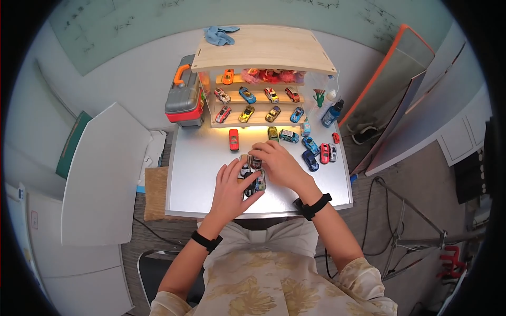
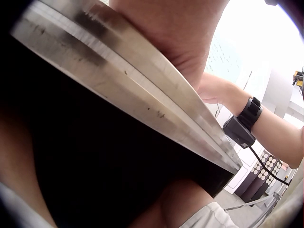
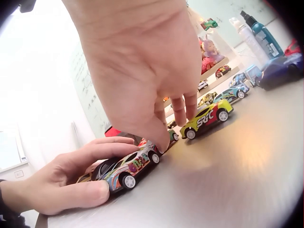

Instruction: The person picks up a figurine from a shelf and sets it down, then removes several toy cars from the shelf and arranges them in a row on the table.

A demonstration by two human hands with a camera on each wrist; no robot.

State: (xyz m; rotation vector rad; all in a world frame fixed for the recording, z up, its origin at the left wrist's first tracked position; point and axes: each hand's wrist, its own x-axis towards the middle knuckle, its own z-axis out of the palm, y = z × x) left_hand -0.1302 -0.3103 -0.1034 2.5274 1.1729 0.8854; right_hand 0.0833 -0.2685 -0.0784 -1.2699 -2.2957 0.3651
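My left hand (image 1: pixel 230 190) spreads over a tight group of toy cars near the table's front. In the right wrist view, its thumb touches the rear of a white patterned toy car (image 3: pixel 133 167), and a finger lies along the top. From the right, my right hand (image 1: pixel 282 164) bends down over a dark red toy car (image 1: pixel 256 163) at the back of this group, its thumb and fingers around the body. A white toy car (image 1: pixel 244 167) stands beside it, partly behind the left fingers. The left wrist view shows mostly the metal table edge (image 2: pixel 142 102), hiding the fingers' work.
A wooden display rack (image 1: pixel 263 47) with rows of toy cars stands at the back. A red toy car (image 1: pixel 234 139) sits before it. Several cars, including a dark blue car (image 1: pixel 310 160), and a spray bottle (image 1: pixel 332 113) are at right. A toolbox (image 1: pixel 184 97) stands left.
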